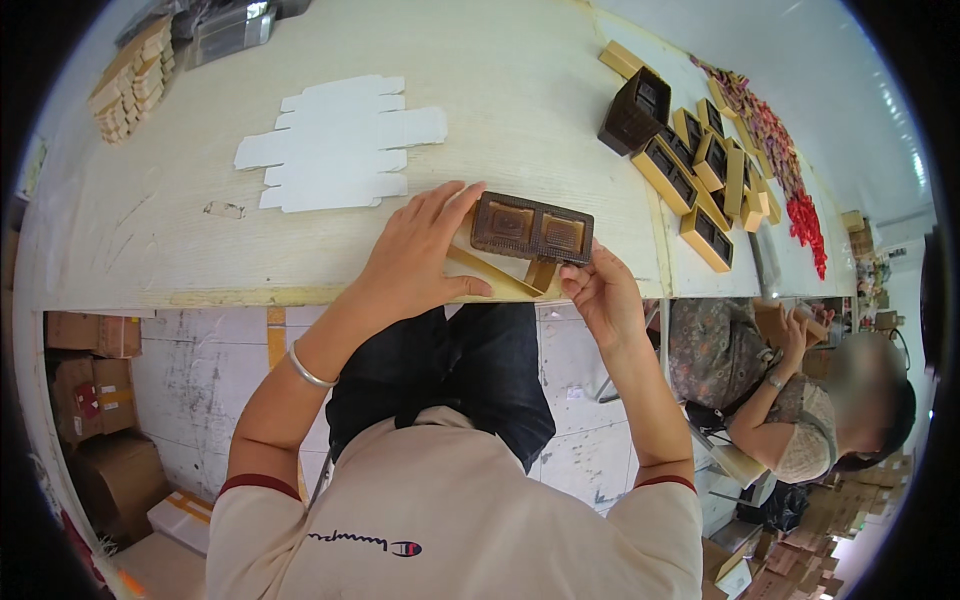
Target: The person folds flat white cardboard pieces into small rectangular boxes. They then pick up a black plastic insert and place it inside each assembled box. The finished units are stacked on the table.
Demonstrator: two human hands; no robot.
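A dark brown plastic tray with two square compartments is tilted over an open gold card box at the table's front edge. My left hand spans the left end of both, fingertips at the tray's upper left corner and thumb beside the gold box's wall. The box's left end is hidden under that hand. My right hand pinches the tray's lower right corner between thumb and curled fingers. Part of the gold box shows below the tray, near my right fingertips.
Flat white die-cut card lies back left. Gold pieces are stacked beyond it. At right stand nested brown trays, several filled gold boxes and red wrapped pieces. Another person sits at the right.
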